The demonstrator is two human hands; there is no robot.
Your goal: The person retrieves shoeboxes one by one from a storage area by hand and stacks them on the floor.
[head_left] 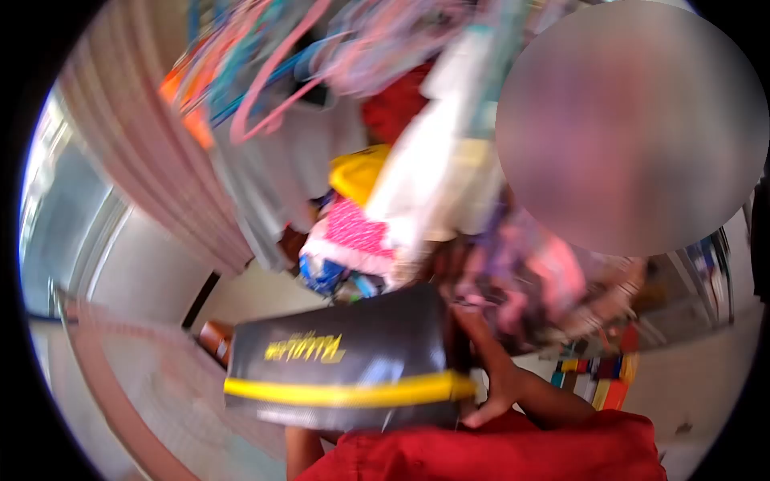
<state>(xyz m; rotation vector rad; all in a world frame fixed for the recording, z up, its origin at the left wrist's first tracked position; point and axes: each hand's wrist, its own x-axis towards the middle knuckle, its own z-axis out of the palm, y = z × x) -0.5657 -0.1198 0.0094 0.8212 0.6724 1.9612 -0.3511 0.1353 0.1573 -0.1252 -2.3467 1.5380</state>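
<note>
A black box-like case (345, 353) with a yellow stripe and yellow lettering is held up at the chest, above the red clothing. At its right end my right hand (493, 377) grips it, thumb near the lower edge and fingers along the side. My left forearm (303, 453) runs up beneath the case. Most of my left hand is hidden by the case; a brown patch that looks like its fingers (216, 341) shows at the left end. The picture is smeared by motion.
Pink, blue and orange hangers (281, 80) hang above white cloth (433, 160) and a yellow item (358, 172). Someone in pink patterned clothing (545, 272) is at the right, partly blurred out. A curtain (144, 152) hangs left; books (597, 377) lie low right.
</note>
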